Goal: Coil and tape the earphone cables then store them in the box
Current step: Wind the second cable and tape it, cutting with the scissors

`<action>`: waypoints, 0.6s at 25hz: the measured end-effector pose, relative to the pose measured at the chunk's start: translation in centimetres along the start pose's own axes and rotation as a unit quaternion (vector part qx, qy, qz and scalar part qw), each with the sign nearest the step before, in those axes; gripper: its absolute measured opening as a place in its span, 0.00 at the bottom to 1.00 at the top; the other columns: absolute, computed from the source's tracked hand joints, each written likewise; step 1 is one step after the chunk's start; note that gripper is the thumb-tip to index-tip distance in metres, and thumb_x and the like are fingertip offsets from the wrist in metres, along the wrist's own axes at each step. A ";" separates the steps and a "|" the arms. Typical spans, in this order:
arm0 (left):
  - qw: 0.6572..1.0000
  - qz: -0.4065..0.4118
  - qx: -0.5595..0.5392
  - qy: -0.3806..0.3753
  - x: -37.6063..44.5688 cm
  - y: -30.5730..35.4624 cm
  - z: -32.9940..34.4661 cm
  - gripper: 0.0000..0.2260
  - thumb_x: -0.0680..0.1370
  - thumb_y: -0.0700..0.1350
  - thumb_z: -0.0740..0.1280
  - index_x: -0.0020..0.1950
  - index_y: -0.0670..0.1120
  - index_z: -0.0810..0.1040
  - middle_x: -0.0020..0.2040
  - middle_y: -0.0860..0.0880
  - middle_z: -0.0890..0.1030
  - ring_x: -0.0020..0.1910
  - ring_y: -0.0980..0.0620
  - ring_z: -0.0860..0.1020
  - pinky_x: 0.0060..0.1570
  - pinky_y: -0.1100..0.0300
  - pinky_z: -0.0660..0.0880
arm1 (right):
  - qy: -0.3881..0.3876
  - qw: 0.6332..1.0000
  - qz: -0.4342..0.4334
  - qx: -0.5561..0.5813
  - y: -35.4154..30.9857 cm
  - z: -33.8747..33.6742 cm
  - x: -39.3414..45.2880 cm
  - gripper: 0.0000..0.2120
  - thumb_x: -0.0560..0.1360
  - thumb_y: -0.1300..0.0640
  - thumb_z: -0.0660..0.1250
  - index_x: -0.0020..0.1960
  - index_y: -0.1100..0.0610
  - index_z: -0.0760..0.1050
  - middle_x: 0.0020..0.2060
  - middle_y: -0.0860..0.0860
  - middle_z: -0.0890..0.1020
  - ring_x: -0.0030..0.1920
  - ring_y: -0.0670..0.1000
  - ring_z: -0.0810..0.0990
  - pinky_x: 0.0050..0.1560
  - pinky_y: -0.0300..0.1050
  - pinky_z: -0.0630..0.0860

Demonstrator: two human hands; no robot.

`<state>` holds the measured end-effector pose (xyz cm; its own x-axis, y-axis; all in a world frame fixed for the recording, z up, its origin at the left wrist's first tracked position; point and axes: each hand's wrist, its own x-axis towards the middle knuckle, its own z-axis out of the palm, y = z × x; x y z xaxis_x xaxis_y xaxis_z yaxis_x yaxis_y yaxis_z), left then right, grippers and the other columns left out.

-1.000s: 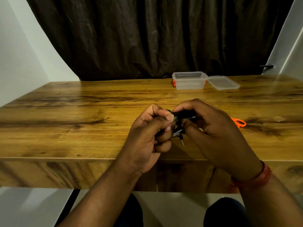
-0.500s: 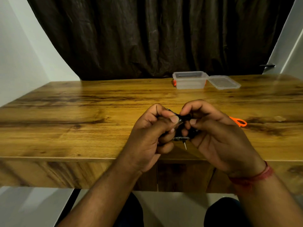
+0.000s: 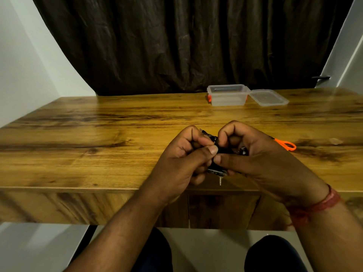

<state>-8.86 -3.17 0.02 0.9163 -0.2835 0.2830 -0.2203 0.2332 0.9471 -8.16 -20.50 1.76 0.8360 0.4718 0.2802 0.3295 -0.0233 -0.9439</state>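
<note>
A small black coiled earphone cable [image 3: 223, 149] is pinched between both hands just above the wooden table [image 3: 98, 146] near its front edge. My left hand [image 3: 184, 156] grips its left side with thumb and forefinger. My right hand [image 3: 261, 154] closes on its right side, thumb tip touching the left thumb. The metal jack plug [image 3: 220, 181] hangs down below the bundle. Most of the coil is hidden by fingers; any tape on it cannot be made out. The clear plastic box [image 3: 227, 96] stands open at the back of the table.
The box's clear lid [image 3: 268, 98] lies flat to the right of the box. Orange-handled scissors [image 3: 285, 144] lie on the table behind my right hand, partly hidden. A dark curtain hangs behind the table. My knees show below the table edge.
Both hands shifted slightly right and turned the bundle. The right thumb came forward to meet the left thumb, and the jack plug now hangs lower between the hands.
</note>
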 end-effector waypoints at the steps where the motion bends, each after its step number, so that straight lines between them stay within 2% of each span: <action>1: 1.000 -0.001 0.006 0.001 0.0 0.0 0.0 0.11 0.74 0.40 0.66 0.36 0.55 0.76 0.34 0.49 0.72 0.23 0.61 0.66 0.21 0.68 0.61 | 0.007 1.000 -0.002 -0.025 -0.2 0.1 0.0 0.10 0.72 0.63 0.71 0.49 0.58 0.72 0.36 0.48 0.79 0.34 0.47 0.76 0.35 0.39 0.75; 5: 1.000 0.004 0.028 -0.005 0.1 -0.1 0.0 0.10 0.76 0.39 0.65 0.40 0.54 0.75 0.30 0.50 0.72 0.22 0.61 0.65 0.21 0.68 0.60 | 0.023 0.990 0.009 -0.142 -1.1 0.3 -0.5 0.10 0.74 0.60 0.70 0.53 0.52 0.73 0.40 0.46 0.82 0.33 0.45 0.80 0.36 0.35 0.76; 9: 0.998 0.018 0.053 -0.007 0.1 -0.5 0.1 0.09 0.80 0.35 0.61 0.48 0.50 0.72 0.32 0.54 0.76 0.23 0.60 0.65 0.22 0.68 0.60 | 0.043 0.969 0.019 -0.244 -1.4 0.1 -0.7 0.08 0.74 0.56 0.69 0.50 0.47 0.74 0.42 0.41 0.81 0.35 0.41 0.81 0.36 0.31 0.75; 13: 0.994 0.032 0.104 -0.012 0.0 -0.5 0.3 0.07 0.80 0.36 0.62 0.49 0.48 0.72 0.34 0.53 0.78 0.24 0.55 0.70 0.19 0.66 0.63 | 0.053 0.943 0.019 -0.327 -1.1 -0.1 -0.8 0.07 0.75 0.54 0.68 0.47 0.43 0.72 0.43 0.33 0.77 0.41 0.35 0.78 0.37 0.28 0.71; 15: 0.990 0.034 0.133 -0.019 -0.1 -0.4 0.3 0.07 0.80 0.37 0.63 0.49 0.49 0.73 0.34 0.52 0.78 0.25 0.54 0.73 0.19 0.64 0.65 | 0.064 0.936 0.016 -0.346 -0.9 -0.1 -0.9 0.08 0.75 0.56 0.67 0.45 0.43 0.72 0.42 0.37 0.77 0.41 0.38 0.78 0.36 0.31 0.71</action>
<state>-9.00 -3.52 -0.32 0.8837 -0.3118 0.3491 -0.3667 0.0022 0.9303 -9.18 -20.96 2.38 0.8816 0.3530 0.3133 0.4713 -0.6227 -0.6246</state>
